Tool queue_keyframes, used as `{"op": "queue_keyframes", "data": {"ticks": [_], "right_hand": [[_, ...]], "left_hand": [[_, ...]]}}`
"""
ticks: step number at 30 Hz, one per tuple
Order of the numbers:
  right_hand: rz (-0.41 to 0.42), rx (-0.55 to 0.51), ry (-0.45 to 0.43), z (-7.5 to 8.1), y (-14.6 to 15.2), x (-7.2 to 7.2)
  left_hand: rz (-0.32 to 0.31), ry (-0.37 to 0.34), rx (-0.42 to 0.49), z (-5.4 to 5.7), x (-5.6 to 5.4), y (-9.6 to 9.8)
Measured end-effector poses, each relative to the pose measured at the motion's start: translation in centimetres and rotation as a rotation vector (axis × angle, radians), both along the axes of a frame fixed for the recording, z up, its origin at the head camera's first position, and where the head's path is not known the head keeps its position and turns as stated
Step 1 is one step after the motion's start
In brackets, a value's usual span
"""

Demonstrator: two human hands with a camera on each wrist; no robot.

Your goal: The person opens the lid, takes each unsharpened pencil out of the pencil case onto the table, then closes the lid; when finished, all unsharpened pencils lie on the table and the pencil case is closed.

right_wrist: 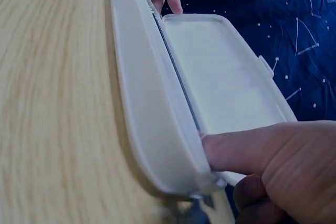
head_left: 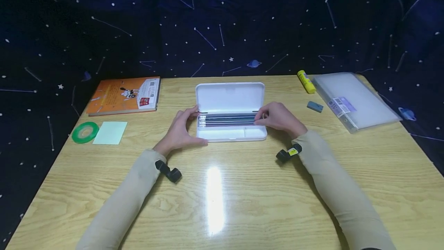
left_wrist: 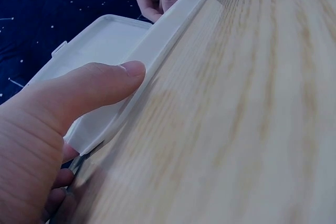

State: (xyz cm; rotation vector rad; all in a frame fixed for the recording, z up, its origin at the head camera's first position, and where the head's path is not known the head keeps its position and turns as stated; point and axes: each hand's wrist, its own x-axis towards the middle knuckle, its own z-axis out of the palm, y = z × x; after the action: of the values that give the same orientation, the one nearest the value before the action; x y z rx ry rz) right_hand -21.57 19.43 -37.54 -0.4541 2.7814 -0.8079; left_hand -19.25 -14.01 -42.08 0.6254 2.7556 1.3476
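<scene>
A white pencil case (head_left: 230,134) lies with its lid (head_left: 230,97) raised at the back. Several dark pencils (head_left: 230,120) lie side by side in its rear compartment, their pale ends to the left. My left hand (head_left: 180,128) grips the case's left end, thumb at the front corner and fingers at the back; the left wrist view has the thumb (left_wrist: 113,82) against the front wall. At the other end my right hand (head_left: 277,118) pinches a pencil by its right end, fingertips inside the case. The right wrist view shows that thumb (right_wrist: 236,148) over the rim, its tip hidden.
Left on the wooden table (head_left: 194,203) are an orange book (head_left: 121,95), a green tape roll (head_left: 85,132) and pale green sticky notes (head_left: 110,133). To the right lie a yellow glue stick (head_left: 306,81), a blue-grey eraser (head_left: 315,106) and a clear folder (head_left: 360,101).
</scene>
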Motion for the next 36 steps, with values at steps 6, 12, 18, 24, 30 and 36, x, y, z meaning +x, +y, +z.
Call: {"op": "queue_keyframes", "data": {"ticks": [6, 12, 18, 24, 30, 36], "right_hand": [[0.054, 0.024, 0.013, 0.26, -0.60, 0.38], [0.112, 0.023, 0.053, -0.04, -0.43, 0.57], [0.110, 0.031, 0.069, -0.36, -0.30, 0.51], [0.099, 0.056, 0.113, -0.19, -0.32, 0.40], [0.112, 0.095, 0.125, -0.01, -0.68, 0.36], [0.139, 0.105, 0.109, -0.18, -0.61, 0.53]], "left_hand": [[-0.007, 0.010, -0.016, 0.07, 0.10, -0.14], [-0.010, 0.011, -0.013, 0.05, 0.07, -0.09], [-0.005, 0.007, -0.011, -0.05, 0.11, -0.06], [-0.003, 0.006, -0.012, 0.01, 0.11, -0.02], [0.006, -0.003, -0.018, 0.00, 0.08, -0.02], [0.008, 0.000, -0.011, -0.14, -0.01, 0.03]]}}
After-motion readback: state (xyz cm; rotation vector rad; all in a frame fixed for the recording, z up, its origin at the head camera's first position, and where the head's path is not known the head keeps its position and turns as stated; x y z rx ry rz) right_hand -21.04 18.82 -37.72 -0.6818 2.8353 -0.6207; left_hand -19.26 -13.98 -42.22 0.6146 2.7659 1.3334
